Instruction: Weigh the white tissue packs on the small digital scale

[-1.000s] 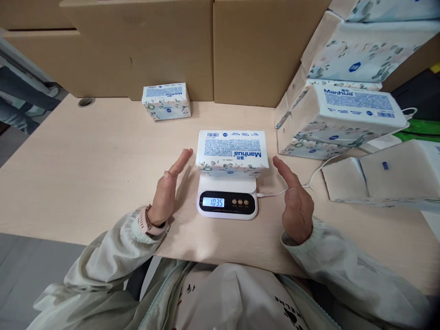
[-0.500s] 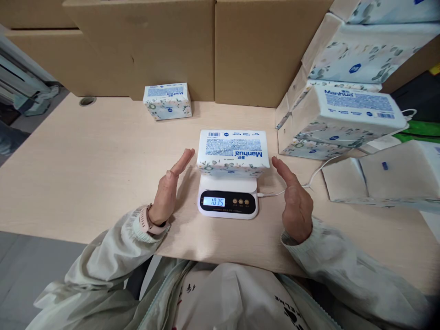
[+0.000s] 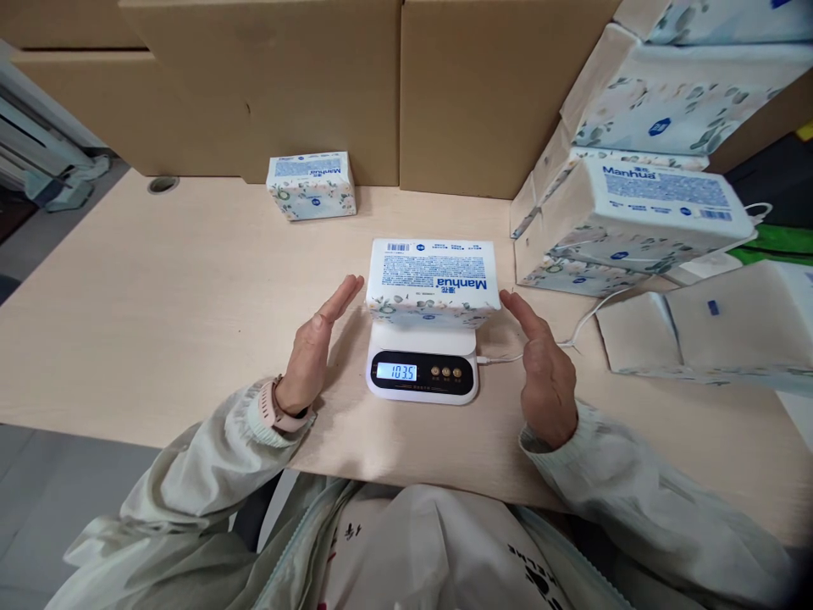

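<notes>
A tissue pack (image 3: 433, 278) with blue "Manhua" print lies on a white digital scale (image 3: 423, 339), its text upside down to me. The lit display reads 103.5. My left hand (image 3: 312, 352) stands on edge beside the pack's left end, fingers straight and apart from it. On the other side, my right hand (image 3: 544, 373) is held the same way, its fingertips close to the pack's right end. Both hands are open with nothing in them. A white cable (image 3: 501, 359) runs from the scale's right side, passing behind my right hand.
A smaller tissue pack (image 3: 312, 186) sits near the cardboard boxes (image 3: 305, 93) along the back. Stacked tissue packs (image 3: 666, 212) rise at the right, with more packs (image 3: 730, 326) lying in front of them. A round cable hole (image 3: 163, 184) is at the table's far left.
My fingertips have come slightly closer to the pack on the scale. The pack, the scale and its reading stay as they were; the view has shifted very slightly.
</notes>
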Motion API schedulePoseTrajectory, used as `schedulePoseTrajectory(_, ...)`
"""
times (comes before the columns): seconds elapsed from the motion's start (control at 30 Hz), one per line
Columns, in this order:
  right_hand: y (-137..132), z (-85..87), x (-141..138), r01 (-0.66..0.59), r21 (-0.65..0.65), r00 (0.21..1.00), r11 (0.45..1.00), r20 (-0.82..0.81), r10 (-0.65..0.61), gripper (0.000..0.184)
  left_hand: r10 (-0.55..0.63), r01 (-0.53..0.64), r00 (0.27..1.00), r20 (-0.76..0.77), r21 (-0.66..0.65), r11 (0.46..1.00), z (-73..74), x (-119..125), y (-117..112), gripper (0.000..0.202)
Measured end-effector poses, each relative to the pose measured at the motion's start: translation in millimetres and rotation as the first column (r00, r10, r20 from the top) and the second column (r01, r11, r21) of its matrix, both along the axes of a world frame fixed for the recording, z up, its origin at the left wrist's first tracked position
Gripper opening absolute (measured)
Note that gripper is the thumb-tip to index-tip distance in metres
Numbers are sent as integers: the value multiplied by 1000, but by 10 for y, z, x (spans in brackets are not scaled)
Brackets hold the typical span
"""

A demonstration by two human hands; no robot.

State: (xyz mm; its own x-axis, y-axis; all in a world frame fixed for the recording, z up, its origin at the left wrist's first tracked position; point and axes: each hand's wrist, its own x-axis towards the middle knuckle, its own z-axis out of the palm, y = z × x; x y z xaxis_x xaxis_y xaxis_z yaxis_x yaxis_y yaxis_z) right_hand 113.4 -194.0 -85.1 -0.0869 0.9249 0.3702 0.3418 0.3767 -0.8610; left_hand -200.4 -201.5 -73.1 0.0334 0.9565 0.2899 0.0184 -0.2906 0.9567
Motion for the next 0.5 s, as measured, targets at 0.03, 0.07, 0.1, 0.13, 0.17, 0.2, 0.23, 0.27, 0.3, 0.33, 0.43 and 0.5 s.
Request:
schedulePoseTrajectory(0.03,2,-5,-4,-15,-16,1000,1000,10,15,53,-17,17,1000,9,-12,1000,-6,7,3,58)
schedulePoseTrajectory(0.07,3,-5,-13,-39,-24,999,999,22,40,54,-40,41,999,20,-28,999,-9,15,12,59)
schedulePoseTrajectory(0.1,6,3,-29,-72,-27,997,997,35,73,54,-66,67,997,31,-44,997,-10,25,30,60)
schedulePoseTrajectory(0.13,13,22,-51,-105,-25,993,994,49,106,55,-88,90,995,39,-55,994,-5,33,62,61)
schedulePoseTrajectory(0.17,30,53,-80,-134,-23,989,991,61,135,57,-103,105,994,44,-59,993,6,40,110,62)
schedulePoseTrajectory(0.2,62,96,-116,-153,-27,985,988,72,155,59,-107,109,993,43,-53,993,24,44,179,62)
schedulePoseTrajectory(0.23,115,151,-159,-157,-36,984,987,78,160,62,-107,108,994,35,-38,993,50,44,271,61)
schedulePoseTrajectory(0.27,193,213,-210,-149,-48,985,988,82,152,65,-105,105,994,25,-16,994,83,41,386,60)
schedulePoseTrajectory(0.3,301,279,-268,-136,-62,986,989,84,141,68,-103,103,994,18,5,995,120,37,523,59)
schedulePoseTrajectory(0.33,440,341,-332,-123,-69,988,990,82,128,70,-102,101,995,16,24,995,158,34,681,59)
schedulePoseTrajectory(0.43,1003,449,-543,-118,-43,991,992,53,120,69,-103,100,994,47,63,993,239,47,1223,64)
schedulePoseTrajectory(0.5,1426,424,-668,-112,-34,992,993,48,114,63,-101,96,993,64,66,993,225,81,1579,67)
